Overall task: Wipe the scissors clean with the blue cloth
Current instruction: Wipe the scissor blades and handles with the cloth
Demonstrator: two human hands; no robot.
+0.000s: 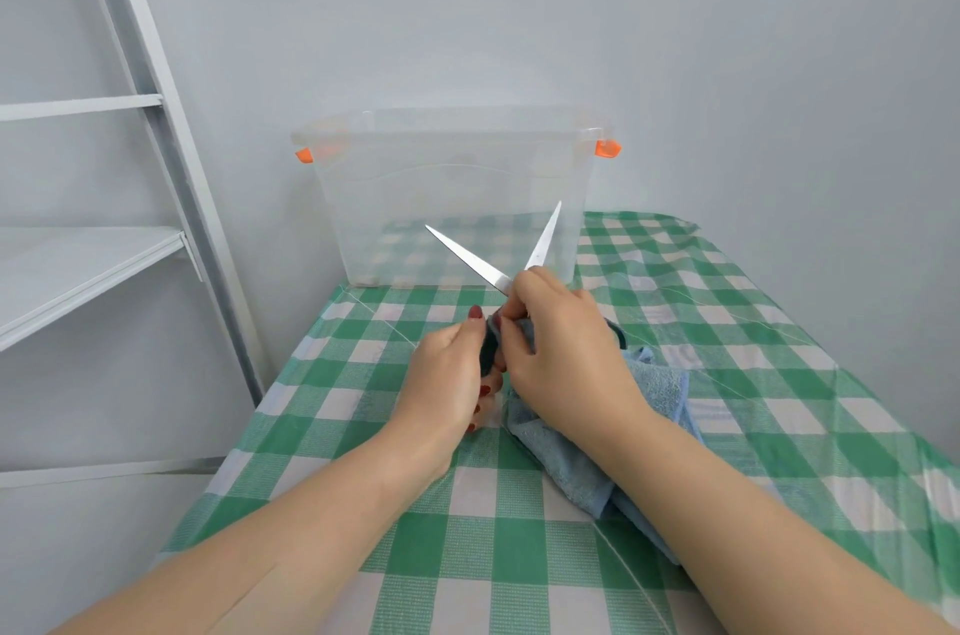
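green checked surface (727, 322), two hands on open scissors (470, 256)
a clear box (452, 197) stands beyond the fingers. the blue cloth (660, 390) trails back under the right hand (566, 348), whose fingers (514, 304) pinch a fold against the pivot. the left hand (441, 374) grips the dark handle, fingers curled round it; blades splay apart beyond them.

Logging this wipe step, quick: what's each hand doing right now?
Left hand: closed, holding the scissors.
Right hand: closed, pinching the blue cloth against the scissors.
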